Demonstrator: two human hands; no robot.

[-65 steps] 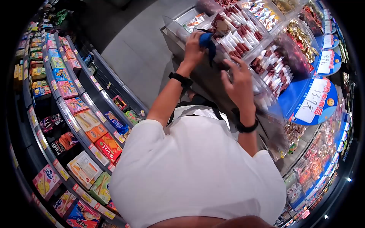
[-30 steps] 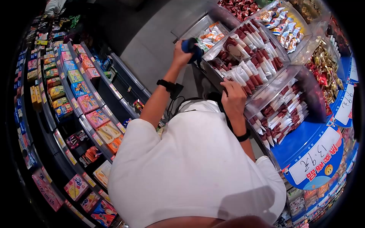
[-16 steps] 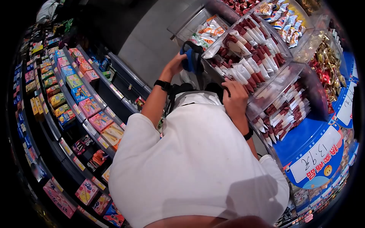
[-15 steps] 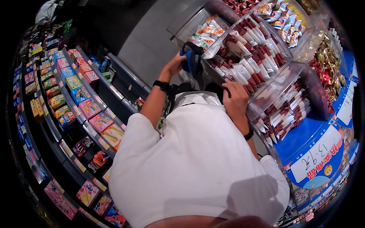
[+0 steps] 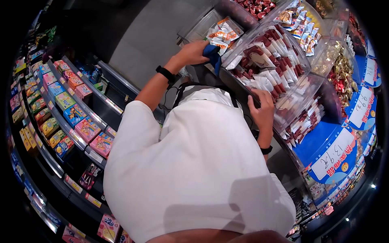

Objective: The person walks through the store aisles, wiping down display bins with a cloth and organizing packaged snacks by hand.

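My left hand is closed around a bunched blue cloth. The cloth hangs against the outer corner of a clear plastic bin with white-and-orange wrapped snacks and the larger bin beside it. At the near side of that larger bin, my right hand rests by its edge, thumb apart from the fingers and nothing visible in it. Inside this bin lie maroon-and-white wrapped snacks. A lower clear bin holds more of the same snacks, just right of my right wrist.
Shelves of colourful boxes line the left side. Blue price signs are fixed along the candy stand at right. More bins with gold and red sweets and yellow-blue packets stand behind. Grey floor shows ahead.
My left hand and the cloth have moved forward and right to the bin's corner. The right hand has shifted slightly right along the bin, its thumb now showing. My view has turned slightly.
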